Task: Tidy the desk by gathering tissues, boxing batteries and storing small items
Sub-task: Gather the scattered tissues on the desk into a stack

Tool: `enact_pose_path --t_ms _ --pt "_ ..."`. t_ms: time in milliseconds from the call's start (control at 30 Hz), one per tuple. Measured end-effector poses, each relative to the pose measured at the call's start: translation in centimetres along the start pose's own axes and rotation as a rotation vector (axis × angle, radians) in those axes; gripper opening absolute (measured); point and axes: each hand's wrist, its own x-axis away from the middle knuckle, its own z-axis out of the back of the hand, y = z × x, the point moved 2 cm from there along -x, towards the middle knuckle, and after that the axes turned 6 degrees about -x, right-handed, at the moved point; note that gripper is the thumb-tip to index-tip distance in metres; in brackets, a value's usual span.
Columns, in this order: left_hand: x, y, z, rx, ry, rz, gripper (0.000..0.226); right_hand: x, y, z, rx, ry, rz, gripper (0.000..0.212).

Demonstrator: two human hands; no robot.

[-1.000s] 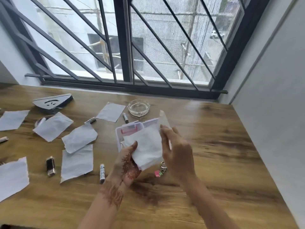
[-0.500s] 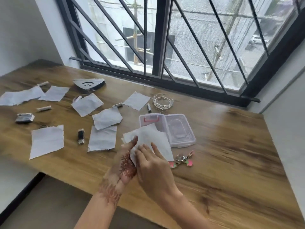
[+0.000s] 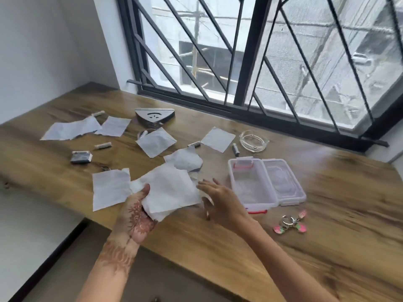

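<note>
**Spotter:** What are the hands doing?

**Me:** I'm seeing the left hand (image 3: 136, 216) pinching a small stack of tissues (image 3: 168, 190) between thumb and fingers, lifted just left of the clear plastic box (image 3: 250, 184). The right hand (image 3: 222, 202) is hovering with its grip spread, fingers splayed and holding nothing, between the held stack and the box. It's blurred, so I can't tell whether the fingertips are touching the tissue edge.

**Spotter:** And the box?

**Me:** It's sitting on the desk (image 3: 305, 247) with its lid (image 3: 283, 182) lying flat to its right. I'm not making out anything inside it.

**Spotter:** Loose tissues?

**Me:** One tissue (image 3: 110, 188) is lying just left of the held stack, a crumpled one (image 3: 184, 160) left of the box's far corner, and another (image 3: 218, 139) beyond the box. More are lying further left of the box, one (image 3: 156, 141) near the triangular holder (image 3: 154, 116).

**Spotter:** Batteries?

**Me:** One battery (image 3: 236, 149) is lying just beyond the box, beside the glass ashtray (image 3: 254, 142). Another (image 3: 194, 144) is resting left of it. The keychain (image 3: 291, 222) is lying on the near side of the box, right of the right hand.
</note>
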Motion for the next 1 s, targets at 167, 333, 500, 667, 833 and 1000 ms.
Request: enact_pose_path --t_ms 167,333,500,667,833,1000 --pt "-1.5 4.0 2.7 -0.024 0.029 -0.058 0.015 -2.6 0.6 -2.7 0.117 -0.258 -0.074 0.048" --pt "-3.7 5.8 6.2 -0.094 -0.019 0.005 0.015 -2.5 1.0 -4.2 0.157 -0.197 -0.147 0.018" --pt "-4.6 6.5 7.3 -0.087 -0.062 0.076 0.016 -2.2 0.6 -4.4 0.074 -0.013 -0.246 0.014" --pt "-5.4 7.0 7.1 -0.1 -0.104 0.123 0.017 -2.1 -0.2 -4.2 -0.029 0.148 -0.363 0.014" --pt "-5.4 6.8 7.2 -0.072 -0.134 0.154 0.018 -2.6 -2.1 -2.8 -0.189 0.507 -0.58 0.015" --pt "-5.3 6.7 6.8 -0.043 -0.138 0.18 0.017 -3.9 -5.1 -0.4 -0.573 0.786 -0.658 0.017"
